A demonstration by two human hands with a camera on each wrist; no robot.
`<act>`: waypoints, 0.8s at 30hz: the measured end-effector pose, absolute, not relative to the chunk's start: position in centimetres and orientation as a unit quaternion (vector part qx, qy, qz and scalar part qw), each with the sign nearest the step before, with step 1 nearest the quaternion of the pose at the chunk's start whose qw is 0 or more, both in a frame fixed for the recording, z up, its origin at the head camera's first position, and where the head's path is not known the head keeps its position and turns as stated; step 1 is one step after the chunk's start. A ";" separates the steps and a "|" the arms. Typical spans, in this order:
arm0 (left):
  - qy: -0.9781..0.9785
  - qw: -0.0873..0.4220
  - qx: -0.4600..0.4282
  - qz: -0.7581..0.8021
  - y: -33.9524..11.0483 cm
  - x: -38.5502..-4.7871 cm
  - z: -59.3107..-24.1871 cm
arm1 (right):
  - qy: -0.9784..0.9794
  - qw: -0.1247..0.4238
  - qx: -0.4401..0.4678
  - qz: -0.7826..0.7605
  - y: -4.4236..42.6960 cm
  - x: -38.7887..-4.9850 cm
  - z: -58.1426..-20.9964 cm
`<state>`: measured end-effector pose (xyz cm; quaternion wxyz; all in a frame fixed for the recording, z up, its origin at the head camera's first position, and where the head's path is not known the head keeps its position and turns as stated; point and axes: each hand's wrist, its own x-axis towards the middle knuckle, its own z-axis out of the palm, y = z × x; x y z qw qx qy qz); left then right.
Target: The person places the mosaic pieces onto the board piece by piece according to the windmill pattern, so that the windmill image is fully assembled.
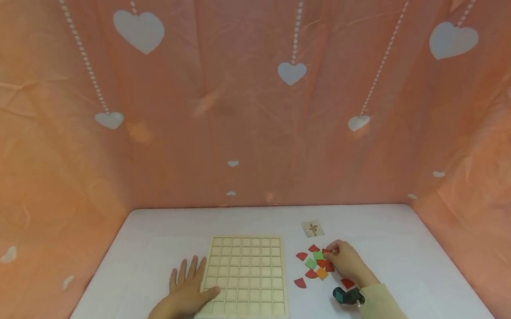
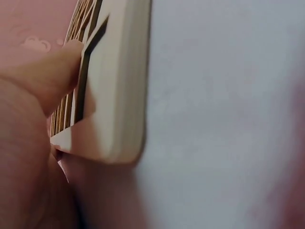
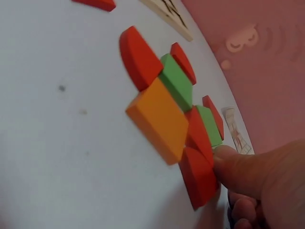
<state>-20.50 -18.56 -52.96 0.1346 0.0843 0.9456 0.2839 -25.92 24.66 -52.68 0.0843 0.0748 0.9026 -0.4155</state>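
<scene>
A pale wooden grid board point(image 1: 248, 280) lies on the table, with square cells marked off by raised ridges. My left hand point(image 1: 185, 290) is spread flat at its left side, the thumb resting over the rim; the left wrist view shows the thumb point(image 2: 57, 71) on the board's edge. Right of the board is a loose cluster of flat pieces: red quarter circles point(image 1: 300, 283), two green squares point(image 1: 310, 263) and an orange square point(image 1: 321, 273). My right hand point(image 1: 347, 261) pinches a red quarter-circle piece point(image 1: 325, 250) at the cluster's right side; its fingertips are partly hidden.
A small picture card point(image 1: 313, 228) with a printed grid lies behind the pieces. One red piece point(image 1: 347, 283) sits apart, near the right wrist. Orange cloth with white hearts point(image 1: 292, 73) hangs around the white table point(image 1: 169, 231).
</scene>
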 end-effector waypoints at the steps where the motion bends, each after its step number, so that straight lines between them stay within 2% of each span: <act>1: 0.944 0.136 0.084 0.288 -18.6 -20.5 -52.9 | 0.903 0.085 0.073 -0.414 24.6 -25.9 -52.7; 13: 0.953 0.127 0.104 0.255 -18.2 -20.0 -53.6 | 0.902 0.109 0.073 -0.411 24.4 -25.5 -52.1; 24: 0.948 0.140 0.114 0.261 -18.1 -19.8 -53.1 | 0.910 0.053 0.054 -0.407 24.9 -25.4 -52.8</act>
